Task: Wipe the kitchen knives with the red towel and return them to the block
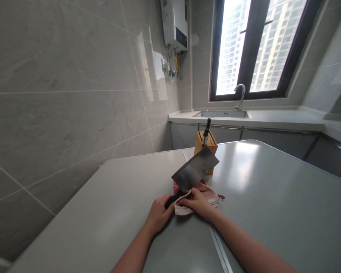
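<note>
My left hand [159,213] is wrapped round the black handle of a cleaver [195,169]. The broad grey blade tilts up to the right, in front of a wooden knife block [199,143]. With closed fingers, my right hand [198,204] grips a pale pink cloth [209,192] at the lower edge of the blade, near the handle. Part of the cloth is red, and a small red loop sticks out at its right end. One black-handled knife [206,132] stands in the block. My right fingertips are partly hidden in the cloth's folds.
Everything rests on a pale grey table [130,197] with a metal seam [220,250] running through it. Behind stands a counter with a sink [224,114] and a faucet [240,97]. A tiled wall [74,76] borders the table's left side.
</note>
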`<state>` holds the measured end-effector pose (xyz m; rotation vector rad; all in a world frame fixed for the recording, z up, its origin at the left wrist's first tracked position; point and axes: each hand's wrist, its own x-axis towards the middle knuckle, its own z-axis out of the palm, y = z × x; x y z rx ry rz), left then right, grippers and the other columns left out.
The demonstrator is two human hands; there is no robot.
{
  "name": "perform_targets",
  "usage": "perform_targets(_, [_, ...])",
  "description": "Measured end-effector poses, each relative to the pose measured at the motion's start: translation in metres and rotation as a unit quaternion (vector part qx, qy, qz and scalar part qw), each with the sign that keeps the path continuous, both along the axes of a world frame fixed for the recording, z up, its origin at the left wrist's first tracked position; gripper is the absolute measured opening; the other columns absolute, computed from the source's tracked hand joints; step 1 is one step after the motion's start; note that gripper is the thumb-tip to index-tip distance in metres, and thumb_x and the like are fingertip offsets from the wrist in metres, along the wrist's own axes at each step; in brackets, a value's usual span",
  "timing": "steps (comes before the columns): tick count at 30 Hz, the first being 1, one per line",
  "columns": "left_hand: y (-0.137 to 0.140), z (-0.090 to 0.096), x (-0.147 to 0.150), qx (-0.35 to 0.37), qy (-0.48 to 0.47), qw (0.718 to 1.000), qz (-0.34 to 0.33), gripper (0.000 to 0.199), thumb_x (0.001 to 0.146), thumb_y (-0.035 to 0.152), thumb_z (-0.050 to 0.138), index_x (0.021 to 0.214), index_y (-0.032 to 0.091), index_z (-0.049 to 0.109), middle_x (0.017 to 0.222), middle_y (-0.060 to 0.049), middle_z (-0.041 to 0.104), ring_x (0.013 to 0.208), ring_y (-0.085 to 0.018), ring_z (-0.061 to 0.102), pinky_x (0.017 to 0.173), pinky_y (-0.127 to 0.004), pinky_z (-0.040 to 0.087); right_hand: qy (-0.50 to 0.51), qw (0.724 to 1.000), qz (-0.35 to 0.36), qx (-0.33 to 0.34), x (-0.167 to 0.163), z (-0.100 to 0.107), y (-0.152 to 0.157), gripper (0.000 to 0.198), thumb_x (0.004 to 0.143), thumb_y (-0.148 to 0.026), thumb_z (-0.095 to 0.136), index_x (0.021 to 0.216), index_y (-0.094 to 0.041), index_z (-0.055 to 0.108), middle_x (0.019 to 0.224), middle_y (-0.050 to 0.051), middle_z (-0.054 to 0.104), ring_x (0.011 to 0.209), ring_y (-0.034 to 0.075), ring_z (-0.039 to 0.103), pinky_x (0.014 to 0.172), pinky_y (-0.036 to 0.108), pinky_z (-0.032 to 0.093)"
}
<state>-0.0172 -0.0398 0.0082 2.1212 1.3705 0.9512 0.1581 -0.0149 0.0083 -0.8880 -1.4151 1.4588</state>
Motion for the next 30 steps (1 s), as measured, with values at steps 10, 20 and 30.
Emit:
perform_targets(10, [0.000,0.003,0.002,-0.006,-0.023,1.000,-0.006,0.034,0.087,0.042,0.040,0.079,0.016,0.060,0.072,-0.002,0.063,0.066,-0.016,0.054,0.063,-0.023,0.038,-0.014,0.999,-0.024,0.020,0.001,0.007,-0.002,0.019,0.062,-0.033,0.070,0.074,-0.018,0.064,0.074,0.001,0.068,0.073,0.020,0.060,0.062,0.026,0.043])
perform_targets(20, [0.010,-0.009,-0.003,-0.100,-0.155,0.983,0.017,0.056,0.089,0.051,0.023,0.072,0.013,0.060,0.052,0.000,0.053,0.047,-0.013,0.046,0.049,-0.023,0.036,-0.004,1.000,-0.017,0.006,0.001,0.005,-0.001,0.022,0.062,-0.035,0.070,0.073,-0.016,0.068,0.071,0.002,0.069,0.067,0.019,0.060,0.059,0.026,0.043])
perform_targets(30, [0.016,-0.011,-0.007,-0.006,-0.085,0.989,0.122,0.052,0.088,0.050,0.028,0.062,0.015,0.057,0.058,-0.001,0.056,0.059,-0.016,0.051,0.058,-0.025,0.037,0.032,0.999,-0.010,-0.021,0.002,0.000,0.002,0.023,0.064,-0.037,0.069,0.067,-0.014,0.066,0.063,0.001,0.066,0.058,0.015,0.057,0.055,0.024,0.041])
